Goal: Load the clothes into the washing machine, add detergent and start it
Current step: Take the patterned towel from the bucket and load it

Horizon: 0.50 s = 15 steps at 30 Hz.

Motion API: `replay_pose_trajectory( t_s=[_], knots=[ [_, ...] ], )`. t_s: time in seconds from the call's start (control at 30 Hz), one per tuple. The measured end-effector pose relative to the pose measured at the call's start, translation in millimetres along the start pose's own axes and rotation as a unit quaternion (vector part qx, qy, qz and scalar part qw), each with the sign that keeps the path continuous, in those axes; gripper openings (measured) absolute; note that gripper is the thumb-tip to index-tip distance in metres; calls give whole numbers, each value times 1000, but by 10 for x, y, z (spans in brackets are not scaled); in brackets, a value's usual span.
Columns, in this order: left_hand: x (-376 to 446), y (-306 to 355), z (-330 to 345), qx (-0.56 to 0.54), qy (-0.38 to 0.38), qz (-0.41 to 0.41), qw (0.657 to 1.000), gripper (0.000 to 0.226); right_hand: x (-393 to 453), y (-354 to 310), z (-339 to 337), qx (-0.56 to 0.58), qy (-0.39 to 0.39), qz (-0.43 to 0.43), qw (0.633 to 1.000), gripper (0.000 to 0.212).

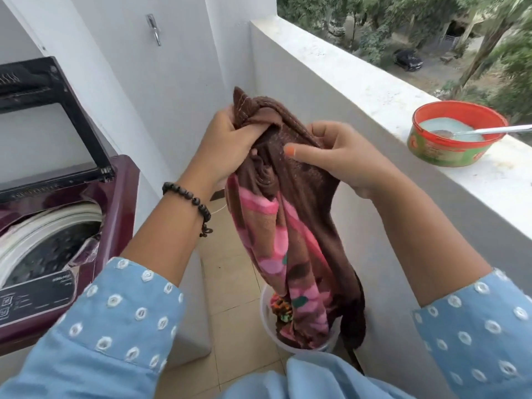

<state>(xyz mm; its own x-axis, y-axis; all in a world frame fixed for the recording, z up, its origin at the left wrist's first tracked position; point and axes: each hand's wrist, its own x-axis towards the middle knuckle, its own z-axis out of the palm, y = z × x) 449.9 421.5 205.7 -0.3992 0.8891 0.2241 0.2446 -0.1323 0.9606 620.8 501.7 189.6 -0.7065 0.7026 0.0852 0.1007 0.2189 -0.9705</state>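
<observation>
Brown-pink towel (290,226) raised over white bucket (269,329); left hand (227,142) fisted on top, right hand (342,156) pinching beside it.

Soft daylight — even and bright
Light enters over the white concrete parapet ledge (374,90); edges bow, corners blur slightly.

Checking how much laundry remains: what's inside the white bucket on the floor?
The white bucket holds the hanging brown-pink cloth's lower end and a multicoloured bundle. Anything beneath is covered.
</observation>
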Motion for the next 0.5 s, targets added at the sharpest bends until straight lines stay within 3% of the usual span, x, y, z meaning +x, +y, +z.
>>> replay_pose_trajectory(
  t_s=[0.13, 0.2, 0.27, 0.33, 0.4, 0.5],
  knots=[
    [76, 52, -19, -135, 50, -5, 990, 16, -90, 526, 113, -91, -117, 129, 981, 19],
    [104, 73, -57, -239, 50, -21, 970, 23, -105, 839, 165, -129, -129, 178, 967, 22],
    [125, 41, -111, -298, 35, -32, 953, 26, -117, 1060, 175, -91, -95, 206, 970, 15],
    [127, -30, -129, -295, 39, -56, 953, 26, -105, 1081, 136, -46, -24, 196, 979, 6],
    [123, -150, -114, -236, 51, -80, 967, 23, -33, 955, 77, -31, 35, 156, 987, 11],
    [106, -354, -60, -153, 25, -105, 982, 19, 94, 595, 5, -30, 55, 82, 995, 20]
  ],
)
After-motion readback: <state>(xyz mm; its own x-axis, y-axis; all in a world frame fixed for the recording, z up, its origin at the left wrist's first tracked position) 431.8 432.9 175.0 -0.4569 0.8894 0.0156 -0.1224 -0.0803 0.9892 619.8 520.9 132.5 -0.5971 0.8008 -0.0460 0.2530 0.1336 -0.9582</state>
